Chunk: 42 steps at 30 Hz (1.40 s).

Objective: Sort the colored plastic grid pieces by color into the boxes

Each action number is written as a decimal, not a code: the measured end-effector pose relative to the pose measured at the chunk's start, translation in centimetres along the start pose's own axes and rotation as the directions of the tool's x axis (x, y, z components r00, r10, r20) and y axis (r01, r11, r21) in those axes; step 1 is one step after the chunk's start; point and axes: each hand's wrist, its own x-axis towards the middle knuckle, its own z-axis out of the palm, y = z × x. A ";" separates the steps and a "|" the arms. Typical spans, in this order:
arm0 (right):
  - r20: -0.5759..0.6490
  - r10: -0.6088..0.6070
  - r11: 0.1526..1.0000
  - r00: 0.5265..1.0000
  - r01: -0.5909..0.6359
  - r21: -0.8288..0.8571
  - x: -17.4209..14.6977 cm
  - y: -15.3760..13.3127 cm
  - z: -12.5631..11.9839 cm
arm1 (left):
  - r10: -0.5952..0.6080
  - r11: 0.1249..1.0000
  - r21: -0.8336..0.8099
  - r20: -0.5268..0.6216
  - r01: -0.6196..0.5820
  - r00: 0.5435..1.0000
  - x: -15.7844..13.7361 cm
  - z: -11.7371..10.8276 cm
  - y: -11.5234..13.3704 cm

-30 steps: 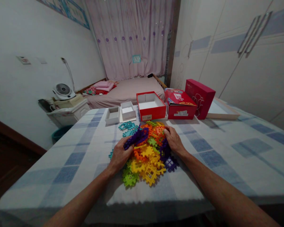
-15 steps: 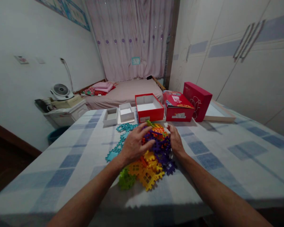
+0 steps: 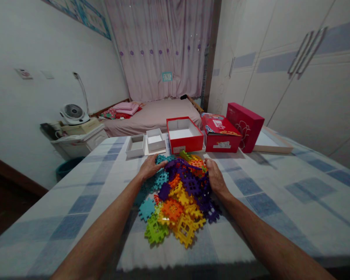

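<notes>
A heap of plastic interlocking building pieces lies on the table before me. Purple pieces (image 3: 191, 184) are on its right and top, teal pieces (image 3: 161, 178) on its left. Yellow pieces (image 3: 186, 229), an orange piece (image 3: 172, 209) and a green piece (image 3: 156, 230) are at the near side. My left hand (image 3: 151, 168) rests against the teal pieces, thumb apart from the fingers, which are partly hidden. Along the right edge of the heap, my right hand (image 3: 216, 175) is cupped with its palm side toward the purple pieces, holding none that I can see.
Behind the heap stand small white boxes (image 3: 135, 147), an open red box (image 3: 186, 144), a closed red carton (image 3: 221, 136) and a tall magenta box (image 3: 246, 126). A shallow white lid (image 3: 272, 142) lies at the right. The table has a checked cloth (image 3: 81, 204).
My left hand has moved off the top of the heap to its left edge, and the teal pieces now lie gathered against the rest. My right hand stays at the right edge.
</notes>
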 end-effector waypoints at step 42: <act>0.009 -0.076 0.994 0.997 0.076 -0.080 -0.4 -0.6 0.0 | 0.777 0.462 0.089 0.439 -0.883 0.451 -16.6 0.6 5.4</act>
